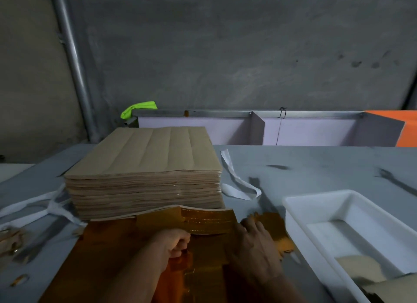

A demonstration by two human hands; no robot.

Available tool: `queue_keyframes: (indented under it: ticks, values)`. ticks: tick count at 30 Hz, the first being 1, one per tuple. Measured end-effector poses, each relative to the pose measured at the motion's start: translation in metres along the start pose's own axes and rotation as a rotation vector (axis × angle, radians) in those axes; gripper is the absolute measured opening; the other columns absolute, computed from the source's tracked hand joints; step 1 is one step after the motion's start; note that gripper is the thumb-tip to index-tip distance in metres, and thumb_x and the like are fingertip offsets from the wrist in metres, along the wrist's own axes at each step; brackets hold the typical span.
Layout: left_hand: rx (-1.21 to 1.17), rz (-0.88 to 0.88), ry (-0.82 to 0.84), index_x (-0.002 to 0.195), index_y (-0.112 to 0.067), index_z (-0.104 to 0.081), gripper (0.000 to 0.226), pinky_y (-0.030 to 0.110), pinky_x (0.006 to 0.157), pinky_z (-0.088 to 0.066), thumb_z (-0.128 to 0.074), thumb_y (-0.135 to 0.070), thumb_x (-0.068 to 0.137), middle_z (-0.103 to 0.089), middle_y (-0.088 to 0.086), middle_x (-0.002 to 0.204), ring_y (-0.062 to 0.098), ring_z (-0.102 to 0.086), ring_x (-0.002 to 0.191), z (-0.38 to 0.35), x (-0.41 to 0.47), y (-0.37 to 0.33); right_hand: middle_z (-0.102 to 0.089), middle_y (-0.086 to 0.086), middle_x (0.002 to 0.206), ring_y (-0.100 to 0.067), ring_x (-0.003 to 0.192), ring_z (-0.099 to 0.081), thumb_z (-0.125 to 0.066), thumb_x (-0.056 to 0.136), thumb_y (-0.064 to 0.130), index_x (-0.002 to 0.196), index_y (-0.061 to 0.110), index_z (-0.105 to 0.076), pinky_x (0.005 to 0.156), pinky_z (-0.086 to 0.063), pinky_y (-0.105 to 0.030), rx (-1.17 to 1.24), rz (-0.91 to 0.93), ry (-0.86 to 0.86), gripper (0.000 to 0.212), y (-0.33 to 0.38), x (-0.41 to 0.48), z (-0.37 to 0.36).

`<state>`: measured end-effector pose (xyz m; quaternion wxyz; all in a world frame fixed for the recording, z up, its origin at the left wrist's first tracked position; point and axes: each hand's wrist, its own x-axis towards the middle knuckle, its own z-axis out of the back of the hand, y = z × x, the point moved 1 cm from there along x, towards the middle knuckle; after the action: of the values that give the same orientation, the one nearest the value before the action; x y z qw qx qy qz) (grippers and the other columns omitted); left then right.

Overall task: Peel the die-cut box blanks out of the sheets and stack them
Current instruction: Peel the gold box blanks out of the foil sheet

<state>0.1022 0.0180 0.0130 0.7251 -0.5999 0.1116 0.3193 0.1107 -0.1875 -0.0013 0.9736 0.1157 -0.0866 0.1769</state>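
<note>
1 gold blank [207,221] | axis L-R (far edge up) | L hand [173,241] grips

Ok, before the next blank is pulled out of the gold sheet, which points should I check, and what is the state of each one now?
1. Left hand has a grip on the gold sheet: ok, its fingers curl round a part of it.
2. Right hand holds the sheet down: ok, it presses flat on it.
3. Stack of brown sheets stands straight: ok, its edges line up.
4. White tray has room: ok, only a brown scrap lies in it.
5. The sheet's cuts are separated all round: cannot tell, the view is too dark.
</note>
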Motion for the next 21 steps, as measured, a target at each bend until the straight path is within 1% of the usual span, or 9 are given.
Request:
queue_keyframes:
  ticks: [4, 7, 9, 11, 14, 17, 19, 20, 21]
  values:
    - [-0.051, 0.001, -0.013, 0.083, -0.006, -0.066, 0.010, 0.022, 0.058, -0.047, -0.067, -0.015, 0.089, -0.063, 0.003, 0.073, 0.011, -0.057, 0.065, 0.004, 0.000, 0.000, -0.045, 0.005, 0.124, -0.014, 0.106, -0.040, -0.037, 0.091, 0.057, 0.123, 0.032, -0.047, 0.092, -0.037, -0.029, 0.000, 0.089, -0.004, 0.042, 0.033, 0.018, -0.013]
    - [-0.059, 0.012, 0.003, 0.078, -0.007, -0.067, 0.013, 0.024, 0.062, -0.048, -0.066, -0.014, 0.089, -0.063, 0.002, 0.069, 0.012, -0.058, 0.067, 0.005, 0.002, -0.001, -0.044, 0.002, 0.134, -0.020, 0.121, -0.041, -0.039, 0.089, 0.058, 0.133, 0.030, -0.041, 0.100, -0.036, -0.034, -0.008, 0.138, 0.007, 0.052, 0.050, 0.031, -0.025]
    - [-0.055, 0.036, 0.015, 0.077, -0.009, -0.067, 0.014, 0.023, 0.059, -0.046, -0.066, -0.017, 0.089, -0.063, 0.001, 0.067, 0.011, -0.058, 0.067, 0.006, 0.002, -0.001, -0.035, -0.003, 0.151, -0.026, 0.138, -0.031, -0.040, 0.090, 0.055, 0.145, 0.027, -0.030, 0.110, -0.029, -0.040, -0.020, 0.154, 0.044, 0.063, 0.056, 0.038, -0.033]
    - [-0.032, 0.054, 0.015, 0.078, -0.012, -0.068, 0.014, 0.021, 0.054, -0.042, -0.066, -0.020, 0.089, -0.063, -0.001, 0.070, 0.010, -0.058, 0.068, 0.007, 0.002, -0.002, -0.021, -0.007, 0.161, -0.027, 0.149, -0.016, -0.040, 0.092, 0.052, 0.153, 0.026, -0.020, 0.118, -0.020, -0.044, -0.036, 0.133, 0.079, 0.069, 0.057, 0.044, -0.040]
    - [-0.025, 0.076, 0.024, 0.084, -0.013, -0.069, 0.016, 0.020, 0.047, -0.040, -0.064, -0.027, 0.091, -0.065, -0.003, 0.075, 0.008, -0.059, 0.067, 0.010, -0.001, -0.005, -0.013, -0.007, 0.165, -0.027, 0.152, -0.009, -0.036, 0.096, 0.049, 0.155, 0.031, -0.015, 0.121, -0.014, -0.045, -0.019, 0.082, 0.102, 0.065, 0.055, 0.047, -0.048]
    - [-0.024, 0.086, 0.030, 0.088, -0.016, -0.070, 0.022, 0.019, 0.045, -0.036, -0.058, -0.034, 0.094, -0.066, -0.004, 0.075, 0.007, -0.058, 0.065, 0.016, -0.004, -0.006, -0.011, -0.005, 0.166, -0.027, 0.153, -0.007, -0.031, 0.098, 0.050, 0.156, 0.036, -0.016, 0.121, -0.012, -0.043, 0.032, 0.024, 0.109, 0.061, 0.051, 0.043, -0.053]
    - [-0.023, -0.041, -0.090, 0.087, -0.014, -0.066, 0.019, 0.017, 0.043, -0.032, -0.055, -0.027, 0.096, -0.062, -0.003, 0.073, 0.007, -0.053, 0.060, 0.020, 0.001, -0.008, -0.011, -0.004, 0.166, -0.027, 0.153, -0.007, -0.028, 0.099, 0.052, 0.155, 0.038, -0.018, 0.121, -0.012, -0.043, 0.048, 0.005, 0.117, 0.059, 0.050, 0.042, -0.055]
    - [0.012, -0.154, -0.193, 0.088, -0.014, -0.063, 0.017, 0.017, 0.045, -0.033, -0.052, -0.022, 0.098, -0.061, -0.002, 0.076, 0.007, -0.051, 0.061, 0.022, 0.005, -0.010, -0.011, -0.005, 0.166, -0.028, 0.153, -0.007, -0.027, 0.099, 0.053, 0.155, 0.038, -0.018, 0.121, -0.013, -0.043, 0.052, 0.000, 0.125, 0.058, 0.049, 0.042, -0.055]
    - [0.095, -0.271, -0.298, 0.092, -0.016, -0.060, 0.013, 0.017, 0.049, -0.034, -0.049, -0.020, 0.099, -0.061, -0.001, 0.086, 0.006, -0.051, 0.066, 0.023, 0.009, -0.013, -0.011, -0.005, 0.166, -0.028, 0.153, -0.007, -0.026, 0.099, 0.054, 0.154, 0.039, -0.018, 0.121, -0.012, -0.043, 0.054, -0.003, 0.132, 0.058, 0.049, 0.042, -0.055]
